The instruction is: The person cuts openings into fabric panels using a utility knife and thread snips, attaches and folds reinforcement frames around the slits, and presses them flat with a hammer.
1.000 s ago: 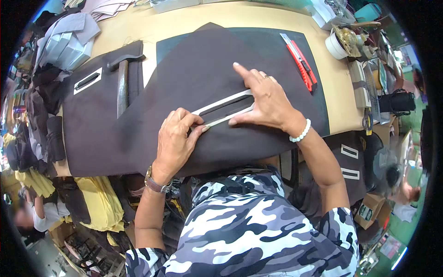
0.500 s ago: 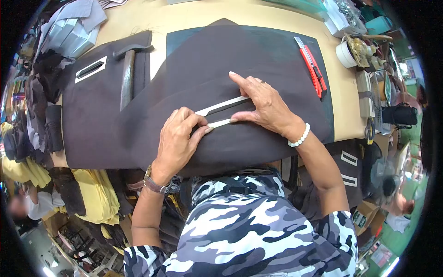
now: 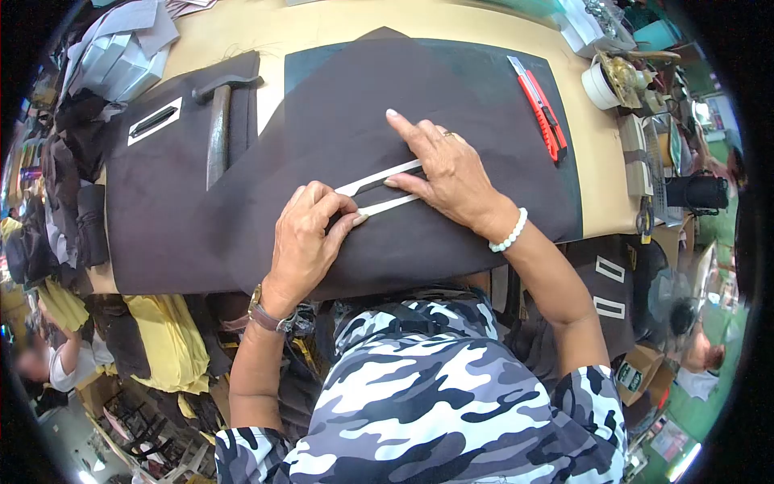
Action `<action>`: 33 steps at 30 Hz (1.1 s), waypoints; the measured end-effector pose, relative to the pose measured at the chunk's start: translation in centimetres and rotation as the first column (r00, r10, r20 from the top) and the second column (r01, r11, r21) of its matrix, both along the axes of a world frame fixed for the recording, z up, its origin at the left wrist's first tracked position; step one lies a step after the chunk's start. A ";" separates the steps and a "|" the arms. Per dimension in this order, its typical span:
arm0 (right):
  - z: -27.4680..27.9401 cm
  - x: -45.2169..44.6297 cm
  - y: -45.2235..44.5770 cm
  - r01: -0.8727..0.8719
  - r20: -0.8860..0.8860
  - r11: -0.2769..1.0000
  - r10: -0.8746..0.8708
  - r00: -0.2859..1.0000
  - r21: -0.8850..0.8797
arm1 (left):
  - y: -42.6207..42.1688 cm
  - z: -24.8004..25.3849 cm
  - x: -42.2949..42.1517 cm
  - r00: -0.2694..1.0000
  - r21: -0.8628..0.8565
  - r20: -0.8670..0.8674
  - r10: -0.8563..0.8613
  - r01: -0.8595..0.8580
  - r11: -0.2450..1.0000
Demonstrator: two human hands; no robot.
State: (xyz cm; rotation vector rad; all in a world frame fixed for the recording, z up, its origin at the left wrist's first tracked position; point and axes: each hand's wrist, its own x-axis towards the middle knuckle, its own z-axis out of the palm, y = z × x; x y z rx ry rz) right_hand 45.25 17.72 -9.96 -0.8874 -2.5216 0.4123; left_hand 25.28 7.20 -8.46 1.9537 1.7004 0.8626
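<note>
Dark fabric [image 3: 339, 129] lies spread in front of me, with a narrow white-edged rectangular frame [image 3: 385, 206] on it and a dark slot inside. At the frame's left end, my left hand [image 3: 310, 226] pinches the white edging between thumb and fingers. My right hand [image 3: 455, 173] rests across the frame's right end, which it hides. Its index finger stretches out over the fabric, and its thumb, held apart, lies over the slot near the lower white strip.
A hammer [image 3: 218, 133] lies on the fabric at left, beside another white-framed slot [image 3: 155, 121]. A red utility knife [image 3: 540, 113] with its blade out rests on a dark green mat [image 3: 568, 189]. A white cup [image 3: 597, 86] stands at the table's right edge. Yellow cloth [image 3: 169, 335] hangs below left.
My right hand has shifted slightly left and its thumb has moved up off the lower strip into the slot area. The left hand keeps its pinch. The whole view has shifted slightly.
</note>
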 end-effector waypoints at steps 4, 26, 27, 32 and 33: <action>0.2 0.1 0.2 -0.010 0.005 1.000 0.010 1.000 0.014 | 0.0 -0.1 -0.2 1.000 0.010 -0.003 0.007 -0.007 1.000; 0.6 -2.4 -0.7 -0.064 -0.196 0.949 0.003 0.981 -0.308 | -0.6 -0.7 -0.4 1.000 0.063 -0.002 0.026 -0.026 0.998; 0.2 -2.5 -0.6 -0.067 -0.191 0.960 0.015 0.982 -0.272 | -0.8 -0.6 -0.5 0.999 0.078 -0.024 0.049 -0.047 0.996; -0.2 -2.7 -0.7 -0.079 -0.149 0.989 0.061 0.987 -0.122 | -2.0 -0.2 -1.2 0.985 0.118 -0.097 0.144 -0.133 0.984; -0.2 -2.7 -0.9 -0.091 -0.131 0.991 0.078 0.988 -0.095 | -2.2 -0.4 -1.2 0.984 0.104 -0.090 0.151 -0.141 0.984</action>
